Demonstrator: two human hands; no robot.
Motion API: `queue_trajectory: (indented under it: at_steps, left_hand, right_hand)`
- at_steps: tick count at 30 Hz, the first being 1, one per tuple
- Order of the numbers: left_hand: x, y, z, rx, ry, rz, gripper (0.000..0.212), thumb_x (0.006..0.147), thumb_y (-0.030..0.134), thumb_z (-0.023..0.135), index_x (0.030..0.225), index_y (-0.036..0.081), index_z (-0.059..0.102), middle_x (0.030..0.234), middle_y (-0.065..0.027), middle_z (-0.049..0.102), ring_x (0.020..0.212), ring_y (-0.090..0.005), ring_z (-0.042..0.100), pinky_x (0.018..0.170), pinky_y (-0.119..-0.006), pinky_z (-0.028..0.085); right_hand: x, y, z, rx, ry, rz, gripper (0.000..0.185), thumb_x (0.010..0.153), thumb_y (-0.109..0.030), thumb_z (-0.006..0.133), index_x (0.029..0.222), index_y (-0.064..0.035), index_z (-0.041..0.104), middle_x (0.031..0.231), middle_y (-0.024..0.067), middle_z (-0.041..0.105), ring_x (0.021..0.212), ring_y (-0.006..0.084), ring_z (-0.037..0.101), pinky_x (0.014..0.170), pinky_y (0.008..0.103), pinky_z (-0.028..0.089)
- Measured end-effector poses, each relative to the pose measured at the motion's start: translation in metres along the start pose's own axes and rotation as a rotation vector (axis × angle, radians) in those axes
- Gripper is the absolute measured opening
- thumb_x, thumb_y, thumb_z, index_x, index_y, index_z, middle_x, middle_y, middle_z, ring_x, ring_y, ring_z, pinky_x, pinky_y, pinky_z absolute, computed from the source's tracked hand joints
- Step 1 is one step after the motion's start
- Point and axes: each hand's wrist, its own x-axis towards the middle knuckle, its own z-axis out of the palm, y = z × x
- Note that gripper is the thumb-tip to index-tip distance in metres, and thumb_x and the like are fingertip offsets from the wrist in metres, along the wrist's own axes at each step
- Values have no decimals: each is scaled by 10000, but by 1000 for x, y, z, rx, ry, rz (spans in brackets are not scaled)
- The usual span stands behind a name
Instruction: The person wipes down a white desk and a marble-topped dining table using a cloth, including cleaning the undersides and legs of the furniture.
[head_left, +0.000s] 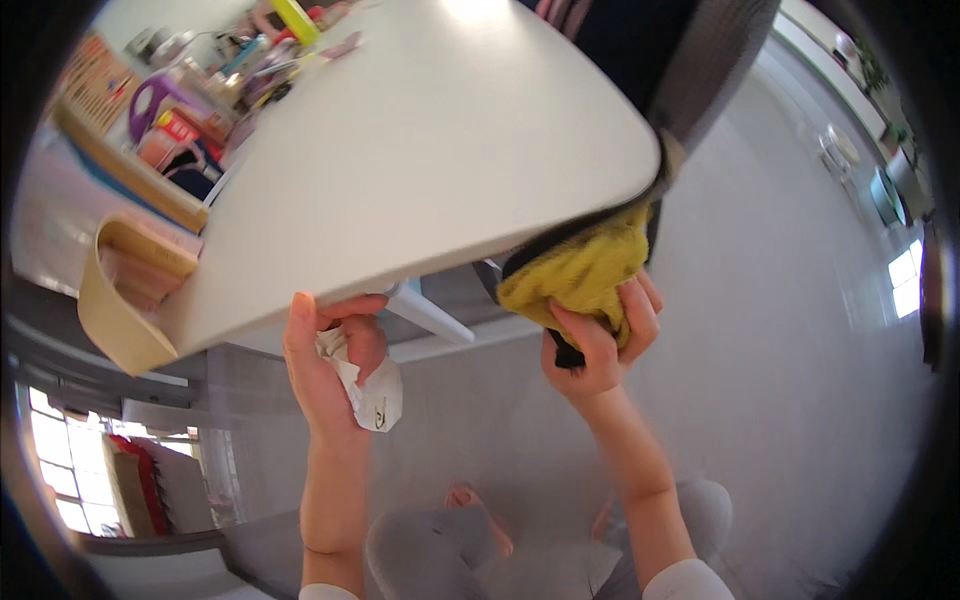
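Note:
A white tabletop (420, 150) with rounded corners spans the upper middle of the view. At its near edge, my left hand (330, 360) has its thumb against the rim and its fingers curled below. A crumpled piece of white paper (375, 397) with a dark printed mark is tucked in that hand. My right hand (600, 337) grips a yellow cloth (577, 270) with a dark border. The cloth lies against the table's edge near the right corner, its dark part running along the rim. The fingertips under the tabletop are partly hidden.
A curled beige strip (97, 300) and a box-like thing (154, 251) sit at the table's left end. Mixed items, including one with a purple handle (146, 105), crowd the far left. A white table leg (431, 311) slants below. Dark furniture (697, 67) stands beyond the right corner.

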Motion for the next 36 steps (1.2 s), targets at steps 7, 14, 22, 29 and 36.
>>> queue_trajectory:
  at_steps: [7, 14, 22, 29, 36]
  left_hand:
    - [-46, -86, -93, 535, -212, 341, 291, 950, 62, 523, 714, -41, 659, 569, -4, 445, 543, -77, 404, 510, -269, 324]
    - [-85, -112, -168, 366, -55, 205, 322, 978, 106, 528, 718, -30, 661, 552, 5, 409, 524, -73, 371, 513, -274, 328]
    - [-73, -147, -178, 65, 108, 72, 394, 1022, 225, 483, 862, -36, 732, 595, 36, 421, 541, -52, 341, 496, -246, 239]
    - [-63, -159, -185, 13, 51, 104, 348, 1026, 213, 499, 914, -26, 725, 584, 67, 391, 535, -17, 329, 481, -229, 228]
    - [-38, -159, -169, 92, 95, 118, 233, 1015, 169, 521, 1049, 29, 705, 698, 53, 492, 544, -4, 356, 475, -206, 274]
  right_hand:
    - [-143, -56, 58, 506, -115, 312, 627, 706, 63, 645, 1301, -39, 474, 1398, 277, 399, 1262, 422, 440, 1058, 492, 353]
    - [-121, -124, 119, 679, -273, 588, 705, 876, -45, 621, 1495, -33, 282, 1535, 206, 269, 1404, 411, 275, 1143, 469, 227]
    - [-47, -106, 193, 4, -282, -336, 511, 728, -118, 705, 1234, -159, 652, 1474, 95, 425, 1324, 390, 375, 1018, 523, 337]
    - [-44, -99, 189, -43, -457, -629, 493, 668, -102, 711, 1157, -166, 701, 1431, 2, 508, 1283, 253, 437, 948, 448, 347]
    - [-48, -108, 194, 65, -495, -482, 511, 683, -9, 642, 1185, -94, 690, 1394, 116, 516, 1221, 331, 456, 1004, 444, 318]
